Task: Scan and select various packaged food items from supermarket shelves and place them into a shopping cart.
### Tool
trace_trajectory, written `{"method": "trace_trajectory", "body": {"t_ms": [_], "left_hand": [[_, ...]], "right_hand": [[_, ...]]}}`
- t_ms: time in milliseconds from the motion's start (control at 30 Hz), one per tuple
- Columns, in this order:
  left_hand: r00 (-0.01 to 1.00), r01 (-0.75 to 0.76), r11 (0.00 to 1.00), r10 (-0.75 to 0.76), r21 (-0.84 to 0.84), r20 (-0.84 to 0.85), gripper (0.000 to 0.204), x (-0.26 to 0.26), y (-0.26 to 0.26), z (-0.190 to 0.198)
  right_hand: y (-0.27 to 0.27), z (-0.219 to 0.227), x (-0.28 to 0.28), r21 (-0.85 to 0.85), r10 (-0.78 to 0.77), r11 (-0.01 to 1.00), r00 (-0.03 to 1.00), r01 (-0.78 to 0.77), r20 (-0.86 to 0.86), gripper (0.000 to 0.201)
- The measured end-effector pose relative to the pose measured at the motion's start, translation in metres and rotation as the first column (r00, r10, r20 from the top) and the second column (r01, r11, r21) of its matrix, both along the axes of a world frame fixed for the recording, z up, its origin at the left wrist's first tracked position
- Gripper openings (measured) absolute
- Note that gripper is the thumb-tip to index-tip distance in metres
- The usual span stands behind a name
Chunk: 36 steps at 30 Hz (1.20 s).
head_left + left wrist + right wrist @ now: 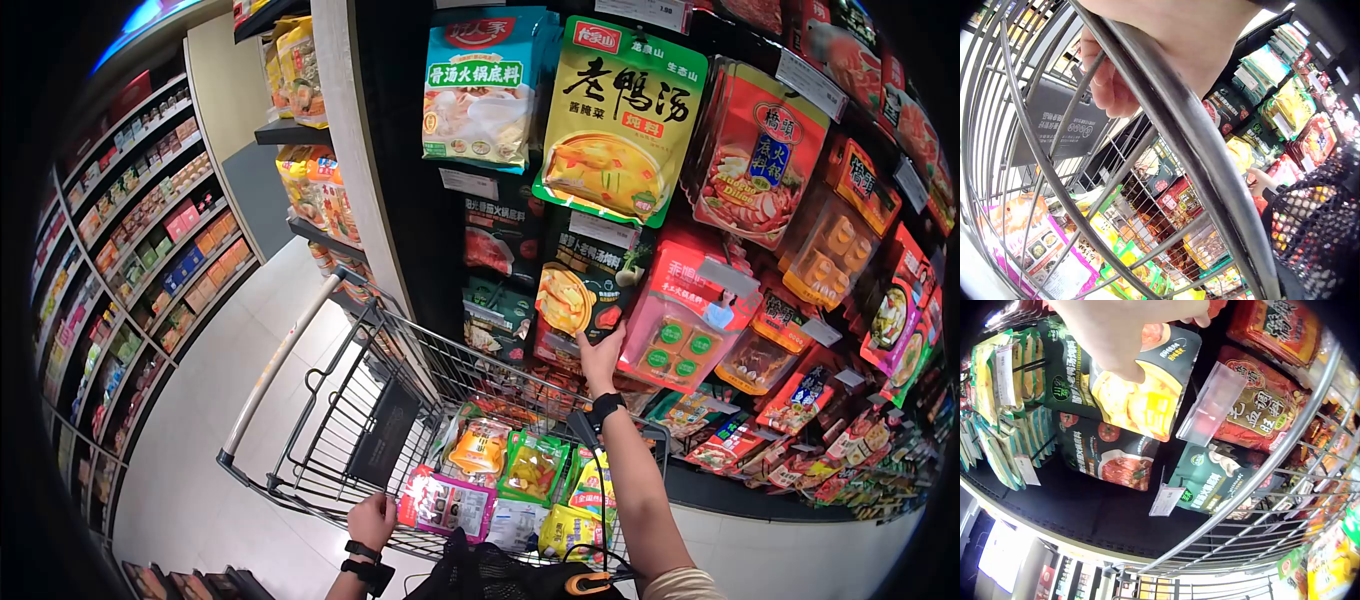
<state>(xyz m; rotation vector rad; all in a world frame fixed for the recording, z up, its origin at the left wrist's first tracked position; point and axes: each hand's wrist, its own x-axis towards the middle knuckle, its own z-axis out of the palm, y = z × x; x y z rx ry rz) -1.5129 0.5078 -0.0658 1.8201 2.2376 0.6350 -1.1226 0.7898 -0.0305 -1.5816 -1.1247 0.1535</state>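
Your left hand (372,522) grips the near rim of the shopping cart (1202,153), and inside, to that hand's right, lie a purple-edged packet (448,505), an orange packet (478,447), a green packet (533,468) and a yellow packet (572,533). Your right hand (603,365) pinches the lower corner of a black pouch (580,285) on the display rack (1104,515), thumb across its front. Higher above that hand hangs a yellow-green bag (620,125); just to its right, a pink pack (695,310) shows green-labelled blocks. Pale tiled floor (195,440) spreads left of your left hand, toward stocked shelving (150,225).
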Motion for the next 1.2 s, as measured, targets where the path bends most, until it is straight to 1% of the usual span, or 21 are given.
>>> {"method": "trace_trajectory", "body": {"t_ms": [100, 167, 233, 267, 367, 400, 500, 533, 600, 633, 700, 733, 767, 867, 933, 967, 1033, 1067, 1133, 1167, 1200], "left_hand": [[1.0, 0.003, 1.0, -0.003, -0.011, -0.016, 0.026, 0.0, -0.001, 0.001], [1.0, 0.017, 1.0, -0.017, -0.016, -0.015, 0.026, -0.001, -0.001, 0.002], [1.0, 0.007, 0.999, -0.008, -0.044, -0.021, 0.025, -0.002, -0.001, 0.001], [1.0, 0.004, 1.0, -0.004, -0.03, -0.016, 0.025, -0.002, -0.001, -0.001], [1.0, 0.001, 1.0, -0.001, -0.015, -0.013, 0.025, -0.001, -0.004, -0.004], [1.0, 0.005, 1.0, -0.005, -0.014, -0.016, 0.025, -0.001, -0.005, -0.004], [1.0, -0.004, 0.997, 0.004, -0.074, 0.005, 0.024, -0.001, -0.001, 0.004], [1.0, 0.002, 0.998, -0.003, -0.058, -0.016, 0.023, -0.003, -0.001, -0.002], [1.0, -0.005, 0.999, 0.005, -0.043, -0.004, 0.023, -0.001, -0.004, -0.003], [1.0, -0.009, 0.999, 0.009, -0.033, 0.006, 0.023, -0.001, -0.006, -0.002], [0.999, -0.023, 0.998, 0.025, -0.056, 0.026, 0.023, 0.0, -0.005, 0.0], [1.0, -0.025, 0.998, 0.026, -0.056, 0.013, 0.023, -0.001, -0.008, 0.001], [1.0, -0.026, 0.998, 0.026, -0.055, 0.0, 0.023, -0.002, -0.011, 0.001], [1.0, -0.022, 0.999, 0.021, -0.036, -0.009, 0.025, -0.004, -0.007, -0.004], [1.0, -0.016, 1.0, 0.016, -0.027, 0.0, 0.025, -0.005, -0.004, -0.005], [1.0, -0.012, 1.0, 0.012, -0.028, -0.006, 0.025, -0.004, -0.003, -0.006], [1.0, -0.007, 1.0, 0.006, -0.03, -0.012, 0.025, -0.003, -0.004, -0.006], [1.0, -0.004, 1.0, 0.004, -0.019, -0.012, 0.025, -0.003, -0.005, -0.007], [1.0, 0.001, 1.0, -0.001, -0.023, -0.008, 0.024, -0.002, -0.008, -0.011], [1.0, 0.001, 0.999, -0.002, -0.033, -0.007, 0.024, -0.002, -0.007, -0.012], [1.0, -0.002, 0.998, 0.0, -0.061, -0.029, 0.024, -0.003, -0.005, -0.011]], "right_hand": [[0.011, 0.0, 0.007, -0.004, -0.03, 1.0, 0.999, 0.03, -0.018, 0.093], [0.015, -0.001, 0.007, 0.008, -0.053, 0.999, 0.998, 0.053, -0.022, 0.088], [0.018, -0.001, 0.008, -0.101, -0.08, 0.992, 0.993, 0.071, -0.088, 0.082], [0.018, 0.0, 0.008, -0.099, -0.077, 0.993, 0.993, 0.068, -0.088, 0.082], [0.019, -0.004, 0.01, -0.102, 0.118, 0.986, 0.982, -0.133, -0.146, 0.059], [0.022, -0.005, 0.008, -0.044, 0.108, 0.992, 0.986, -0.114, -0.124, 0.053], [0.048, -0.017, 0.018, -0.078, 0.176, 0.979, 0.975, -0.187, -0.133, 0.056], [0.057, -0.024, 0.021, -0.074, 0.181, 0.979, 0.975, -0.191, -0.13, 0.056], [0.069, -0.037, 0.023, 0.015, 0.141, 0.99, 0.964, -0.141, -0.227, 0.054], [0.067, -0.034, 0.022, 0.017, 0.147, 0.989, 0.963, -0.147, -0.224, 0.054], [0.053, -0.016, 0.017, 0.045, 0.231, 0.972, 0.911, -0.23, -0.342, 0.044], [0.047, -0.015, 0.015, 0.008, 0.235, 0.969, 0.914, -0.247, -0.332, 0.047], [0.037, -0.006, 0.008, 0.021, 0.244, 0.968, 0.917, -0.251, -0.315, 0.044], [0.045, -0.009, 0.006, 0.062, 0.288, 0.957, 0.894, -0.284, -0.344, 0.04], [0.044, -0.003, 0.009, 0.007, 0.372, 0.92, 0.865, -0.393, -0.337, 0.035], [0.041, 0.0, 0.009, 0.008, 0.371, 0.92, 0.865, -0.392, -0.337, 0.035], [0.032, 0.006, 0.005, 0.079, 0.435, 0.893, 0.804, -0.443, -0.406, 0.025], [0.026, 0.01, 0.004, 0.079, 0.434, 0.893, 0.804, -0.442, -0.406, 0.025], [0.009, 0.016, 0.003, 0.159, 0.546, 0.817, 0.656, -0.554, -0.52, 0.019], [0.001, 0.022, 0.001, 0.157, 0.539, 0.822, 0.661, -0.547, -0.522, 0.019], [-0.006, 0.028, -0.002, 0.194, 0.555, 0.81, 0.616, -0.553, -0.559, 0.017]]}}
